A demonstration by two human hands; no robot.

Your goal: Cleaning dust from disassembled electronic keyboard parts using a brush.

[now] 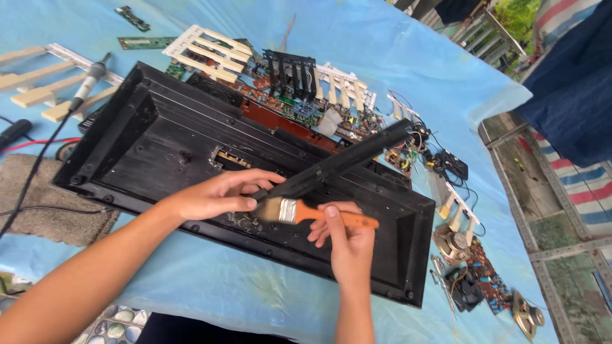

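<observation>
A light blue sheet point(408, 57) covers the table across nearly the whole frame. On it, filling the middle, lies a long black plastic casing point(159, 140), hollow side up, running from the upper left down to the lower right. Behind it, along the upper middle, sits a strip of circuit boards point(287, 105) with white key racks point(207, 51) and a black key rack point(292, 70) standing on them. At the far left lie more loose pale keys point(32, 79), a soldering iron point(89, 76) with its dark cable, and a grey cloth point(38, 197) under the casing's left end. In the lower right corner are loose speakers point(451, 242) and a small brown board point(488, 274) among tangled wires.

A long black strip point(344, 159) slants from the centre up toward the right, lying over the casing. The left hand point(220, 194) closes its fingers and thumb around the strip's lower end, just left of centre. The right hand point(341, 239) pinches the orange handle of a paintbrush point(306, 211) between thumb and fingers; the brush lies nearly level, its pale bristles pointing left and touching the end of the strip just beside the left thumb.
</observation>
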